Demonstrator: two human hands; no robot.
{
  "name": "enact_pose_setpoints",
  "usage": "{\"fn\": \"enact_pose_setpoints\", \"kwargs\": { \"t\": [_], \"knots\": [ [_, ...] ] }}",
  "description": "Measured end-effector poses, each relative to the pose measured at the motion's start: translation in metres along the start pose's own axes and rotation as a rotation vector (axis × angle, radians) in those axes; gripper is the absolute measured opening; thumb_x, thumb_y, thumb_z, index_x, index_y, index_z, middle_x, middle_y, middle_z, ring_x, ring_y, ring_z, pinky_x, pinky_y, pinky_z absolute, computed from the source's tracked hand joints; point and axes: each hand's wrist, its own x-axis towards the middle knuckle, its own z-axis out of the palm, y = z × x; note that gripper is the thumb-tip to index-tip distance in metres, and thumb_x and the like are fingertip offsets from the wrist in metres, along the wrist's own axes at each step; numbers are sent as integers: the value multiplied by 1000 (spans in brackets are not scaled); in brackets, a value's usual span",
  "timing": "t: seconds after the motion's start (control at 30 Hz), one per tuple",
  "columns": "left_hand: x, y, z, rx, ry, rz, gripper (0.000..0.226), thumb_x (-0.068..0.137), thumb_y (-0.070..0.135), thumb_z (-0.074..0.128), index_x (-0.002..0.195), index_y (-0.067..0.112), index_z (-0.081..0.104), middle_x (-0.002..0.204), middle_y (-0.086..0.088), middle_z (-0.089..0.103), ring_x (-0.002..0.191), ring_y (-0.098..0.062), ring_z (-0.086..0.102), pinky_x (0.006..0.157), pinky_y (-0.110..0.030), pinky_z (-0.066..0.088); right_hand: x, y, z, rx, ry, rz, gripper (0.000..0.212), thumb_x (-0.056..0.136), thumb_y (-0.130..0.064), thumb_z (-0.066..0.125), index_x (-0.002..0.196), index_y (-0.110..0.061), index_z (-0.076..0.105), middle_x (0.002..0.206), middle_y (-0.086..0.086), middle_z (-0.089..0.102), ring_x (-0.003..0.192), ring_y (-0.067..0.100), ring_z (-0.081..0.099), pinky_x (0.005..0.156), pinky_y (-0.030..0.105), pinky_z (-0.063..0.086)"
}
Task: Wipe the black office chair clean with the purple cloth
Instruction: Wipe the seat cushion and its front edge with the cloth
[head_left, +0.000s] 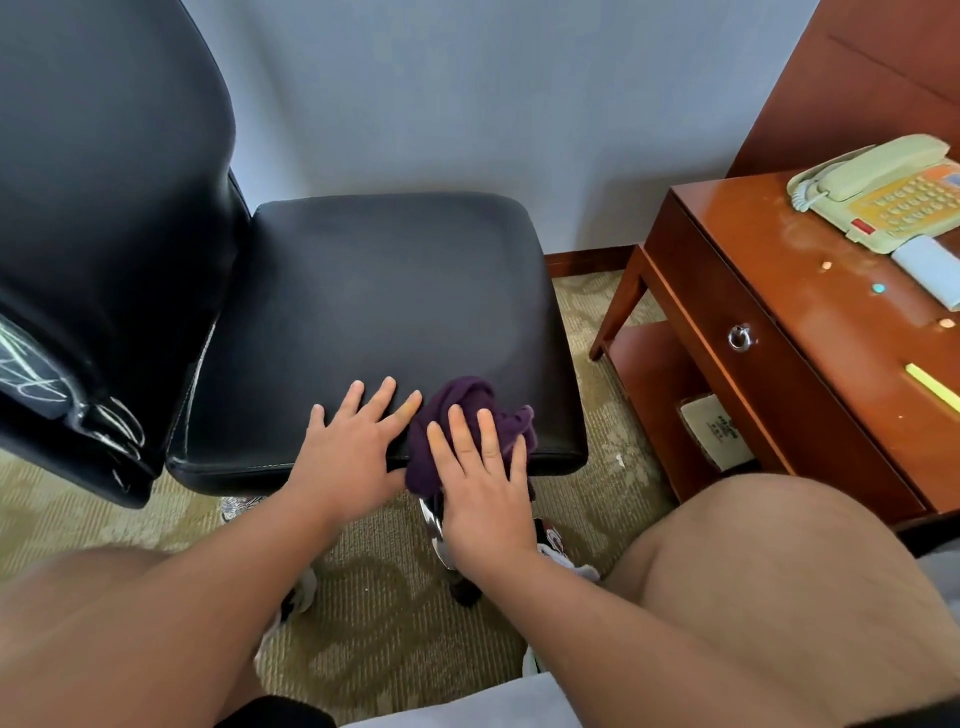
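Note:
The black office chair (374, 312) stands sideways in front of me, its backrest at the left and its padded seat in the middle. A crumpled purple cloth (462, 410) lies on the seat's near edge. My right hand (480, 473) presses flat on the cloth with straight, spread fingers. My left hand (353, 447) rests flat on the bare seat just left of the cloth, fingers spread. The lower part of the cloth hangs over the seat edge under my right palm.
A wooden side table (737, 291) with a drawer stands at the right, carrying a beige telephone (883, 192) and small items. A pale wall is behind the chair. Patterned carpet (395, 623) lies below. My bare knees frame the bottom of the view.

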Motion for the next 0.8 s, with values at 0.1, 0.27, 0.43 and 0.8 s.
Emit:
{"fn": "enact_pose_setpoints", "kwargs": {
  "t": [0.1,0.27,0.43,0.8],
  "knots": [
    [0,-2,-2,-36,-5,4,91,73,85,32,149,49,-1,162,11,2,149,-24,3,114,-59,18,0,17,-10,48,52,18,82,83,-26,66,154,-31,26,164,-6,20,152,26,10,118,52,11],
    [-1,2,-5,-61,-25,-6,94,71,90,31,148,50,-5,162,13,-3,149,-22,-2,116,-57,13,-5,56,-16,489,146,547,66,98,-12,47,156,-30,21,165,-13,4,152,18,-6,121,48,18],
    [0,7,-5,-64,-32,-17,94,72,89,28,149,47,-6,162,10,-4,149,-24,-5,115,-59,10,9,53,-27,897,269,774,57,103,-7,42,156,-25,27,166,-8,6,152,18,-7,123,49,15],
    [2,12,-8,-32,-58,-30,95,76,83,40,149,44,-5,162,6,-4,148,-27,-4,114,-61,13,4,-8,-9,56,-37,367,75,99,-32,43,158,-28,-2,166,-5,-12,149,31,-21,118,60,1]
  ]
}}
